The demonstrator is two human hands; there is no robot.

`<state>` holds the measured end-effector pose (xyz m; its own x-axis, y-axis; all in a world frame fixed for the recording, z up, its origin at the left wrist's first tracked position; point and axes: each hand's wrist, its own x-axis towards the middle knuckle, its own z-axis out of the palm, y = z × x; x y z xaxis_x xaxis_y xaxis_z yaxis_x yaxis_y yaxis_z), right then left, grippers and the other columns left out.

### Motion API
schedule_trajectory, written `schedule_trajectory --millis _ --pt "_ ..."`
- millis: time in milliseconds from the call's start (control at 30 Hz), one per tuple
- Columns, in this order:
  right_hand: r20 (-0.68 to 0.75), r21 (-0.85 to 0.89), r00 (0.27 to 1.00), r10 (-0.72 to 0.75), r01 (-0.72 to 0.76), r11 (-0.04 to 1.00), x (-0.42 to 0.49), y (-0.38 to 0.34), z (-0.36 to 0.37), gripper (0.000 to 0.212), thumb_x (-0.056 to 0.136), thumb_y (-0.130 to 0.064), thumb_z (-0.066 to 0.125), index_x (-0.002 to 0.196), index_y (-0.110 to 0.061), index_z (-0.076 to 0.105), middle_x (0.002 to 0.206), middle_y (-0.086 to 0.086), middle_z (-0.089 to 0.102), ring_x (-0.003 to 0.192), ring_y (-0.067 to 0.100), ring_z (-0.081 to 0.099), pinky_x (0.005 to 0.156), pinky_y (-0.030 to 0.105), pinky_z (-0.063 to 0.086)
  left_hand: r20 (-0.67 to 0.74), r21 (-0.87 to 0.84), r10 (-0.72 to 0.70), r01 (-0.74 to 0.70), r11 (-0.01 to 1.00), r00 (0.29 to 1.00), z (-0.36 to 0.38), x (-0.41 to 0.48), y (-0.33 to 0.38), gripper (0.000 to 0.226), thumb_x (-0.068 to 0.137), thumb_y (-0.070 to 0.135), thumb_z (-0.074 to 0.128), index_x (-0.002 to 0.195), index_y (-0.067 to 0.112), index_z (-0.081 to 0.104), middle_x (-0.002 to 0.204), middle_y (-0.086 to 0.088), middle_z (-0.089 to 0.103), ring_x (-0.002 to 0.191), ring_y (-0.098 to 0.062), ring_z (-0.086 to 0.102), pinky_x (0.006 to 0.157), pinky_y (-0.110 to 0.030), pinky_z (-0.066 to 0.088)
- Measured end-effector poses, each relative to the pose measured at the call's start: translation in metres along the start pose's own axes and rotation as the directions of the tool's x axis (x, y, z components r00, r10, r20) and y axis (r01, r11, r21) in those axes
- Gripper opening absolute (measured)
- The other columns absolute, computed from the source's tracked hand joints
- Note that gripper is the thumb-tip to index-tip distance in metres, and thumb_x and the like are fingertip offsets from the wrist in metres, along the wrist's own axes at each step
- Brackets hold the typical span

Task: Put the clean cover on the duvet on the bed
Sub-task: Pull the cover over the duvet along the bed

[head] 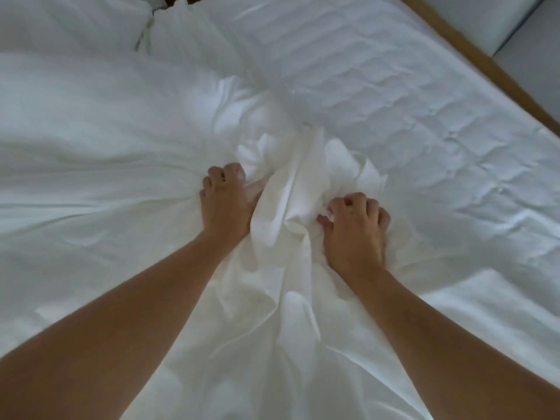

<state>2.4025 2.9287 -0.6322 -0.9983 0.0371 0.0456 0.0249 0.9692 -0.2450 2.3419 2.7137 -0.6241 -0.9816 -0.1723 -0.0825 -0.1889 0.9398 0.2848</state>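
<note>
A white duvet cover (91, 183) lies spread over the left and near part of the bed, pulled into folds that run toward the middle. My left hand (225, 201) grips a bunch of this white fabric with curled fingers. My right hand (354, 228) grips another bunch of it just to the right. Between both hands a crumpled ridge of white cloth (291, 189) stands up. Whether the bunched cloth is cover alone or cover with duvet inside, I cannot tell.
The quilted white mattress top (409, 110) lies bare at the right and far side. A wooden bed frame edge (485, 65) runs diagonally at the upper right, with the floor beyond. A white pillow (75, 22) sits at the upper left.
</note>
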Motion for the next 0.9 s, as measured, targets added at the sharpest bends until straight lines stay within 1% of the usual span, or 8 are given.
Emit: schedule_trajectory --millis 100,267,400,467,600,733,800,900 --pt "-0.166 0.125 0.985 0.044 -0.023 0.992 -0.009 -0.017 -0.014 0.009 0.092 -0.022 0.068 0.090 -0.014 0.066 0.089 0.004 0.061 0.085 0.030 0.053 0.078 0.039 0.031 -0.014 -0.092 0.079 -0.080 0.993 0.997 -0.012 -0.028 -0.014 0.021 0.092 0.017 0.059 0.077 0.016 0.044 0.077 0.000 0.047 0.083 -0.036 0.056 0.069 -0.036 0.032" --pt "-0.320 0.375 0.947 0.029 0.099 0.922 -0.034 -0.063 -0.048 0.017 0.087 -0.011 0.072 0.077 -0.016 0.060 0.075 -0.005 0.057 0.071 0.020 0.047 0.066 0.034 0.036 0.083 -0.189 -0.046 0.061 0.980 0.995 -0.046 -0.039 -0.057 0.019 0.095 0.019 0.058 0.079 0.016 0.050 0.071 0.002 0.054 0.066 -0.022 0.049 0.057 -0.033 0.031" --pt "-0.051 0.454 0.961 -0.271 0.264 0.851 -0.075 -0.092 -0.054 0.016 0.088 -0.015 0.071 0.079 -0.017 0.058 0.078 -0.005 0.057 0.074 0.021 0.052 0.072 0.042 0.046 0.007 -0.142 -0.241 0.240 0.960 0.971 -0.086 -0.081 -0.139 0.011 0.094 0.017 0.062 0.086 0.018 0.055 0.079 -0.003 0.055 0.079 -0.027 0.051 0.072 -0.033 0.036" --pt "0.121 0.320 0.969 -0.216 0.168 0.932 -0.091 -0.091 -0.049 0.009 0.091 -0.024 0.069 0.090 -0.018 0.062 0.096 -0.002 0.061 0.093 0.024 0.057 0.089 0.045 0.045 -0.038 -0.173 -0.366 0.355 0.919 0.930 -0.098 -0.103 -0.172 0.004 0.095 0.017 0.061 0.093 0.013 0.060 0.082 -0.010 0.061 0.089 -0.036 0.059 0.076 -0.035 0.038" --pt "0.150 0.115 0.976 -0.156 0.139 0.984 -0.140 -0.108 -0.035 0.066 0.090 -0.065 0.052 0.145 -0.029 0.045 0.161 0.013 0.028 0.148 0.039 0.024 0.115 0.056 0.022 -0.033 -0.170 -0.203 0.194 0.966 0.979 -0.081 -0.154 -0.158 0.058 0.088 0.044 0.073 0.132 0.011 0.053 0.120 -0.023 0.057 0.114 -0.045 0.054 0.096 -0.053 0.043" --pt "0.567 -0.055 0.799 -0.201 0.280 0.958 -0.184 -0.107 0.004 0.090 0.083 -0.085 0.035 0.158 -0.043 0.008 0.169 0.008 -0.011 0.152 0.042 -0.015 0.119 0.066 -0.007 0.457 0.198 -0.021 -0.079 0.977 0.889 -0.025 -0.236 -0.131 0.120 0.058 0.106 0.026 0.155 0.049 -0.014 0.167 -0.014 -0.013 0.155 -0.036 -0.009 0.117 -0.069 0.002" --pt "0.589 -0.155 0.804 -0.078 0.207 0.966 -0.190 -0.111 0.017 0.088 0.087 -0.078 0.042 0.158 -0.040 0.010 0.169 0.012 -0.005 0.153 0.044 -0.006 0.119 0.063 -0.011 0.519 0.229 -0.028 -0.108 0.967 0.854 -0.004 -0.272 -0.141 0.117 0.059 0.105 0.020 0.151 0.049 -0.025 0.164 -0.008 -0.032 0.153 -0.034 -0.023 0.114 -0.073 -0.005" --pt "0.454 -0.182 0.891 -0.014 0.108 0.977 -0.218 -0.131 0.014 0.043 0.094 -0.042 0.055 0.133 -0.024 0.056 0.135 0.013 0.052 0.126 0.036 0.050 0.106 0.047 0.035 0.456 0.217 -0.083 -0.020 0.976 0.886 -0.004 -0.306 -0.146 0.090 0.082 0.084 0.039 0.159 0.046 0.008 0.169 -0.007 0.000 0.155 -0.032 0.006 0.117 -0.060 0.012"
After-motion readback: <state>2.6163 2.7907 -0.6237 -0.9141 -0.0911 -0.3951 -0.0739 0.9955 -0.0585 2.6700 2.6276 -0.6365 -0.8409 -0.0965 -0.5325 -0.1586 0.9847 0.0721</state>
